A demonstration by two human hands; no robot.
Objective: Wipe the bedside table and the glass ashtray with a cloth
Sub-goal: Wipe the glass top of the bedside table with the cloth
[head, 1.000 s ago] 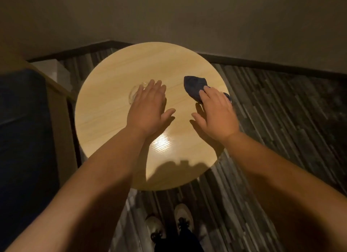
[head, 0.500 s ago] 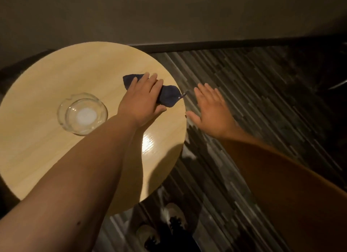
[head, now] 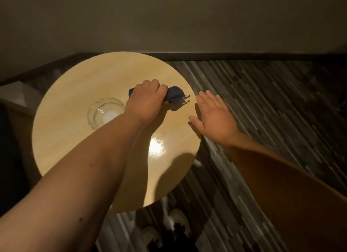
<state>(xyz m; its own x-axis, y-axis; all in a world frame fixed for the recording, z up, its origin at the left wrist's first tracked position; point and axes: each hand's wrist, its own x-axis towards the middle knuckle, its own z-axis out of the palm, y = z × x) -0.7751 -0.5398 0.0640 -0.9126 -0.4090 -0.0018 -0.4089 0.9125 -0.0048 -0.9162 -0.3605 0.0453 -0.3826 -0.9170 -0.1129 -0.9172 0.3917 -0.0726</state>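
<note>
- Nearest to the camera, pale shoes (head: 176, 223) stand on the striped dark floor (head: 272, 105), just below the near edge of the round bedside table (head: 75, 148).
- The right hand (head: 216, 116) hovers at the right edge of the table with flat, spread fingers; it holds nothing.
- The left hand (head: 148, 99) lies further in, on the right part of the tabletop. Its fingers are curled over the dark blue cloth (head: 175, 95) and grip it against the wood.
- The glass ashtray (head: 105, 112) stands near the middle of the table, just left of the left wrist. The forearm covers its near side.
- My judgement: the task is at its beginning. The cloth is gathered in the hand, but I see no wet streak or other sign of wiping on the wood, and the ashtray looks untouched. Both the table and the ashtray are left to do.
- The ashtray is clear, thick and round, with notches on the rim and a pale spot in its bottom. Whether it is dirty I cannot tell in this dim light.
- Behind the table there is a dark skirting board (head: 244, 56) and a plain wall (head: 169, 16).
</note>
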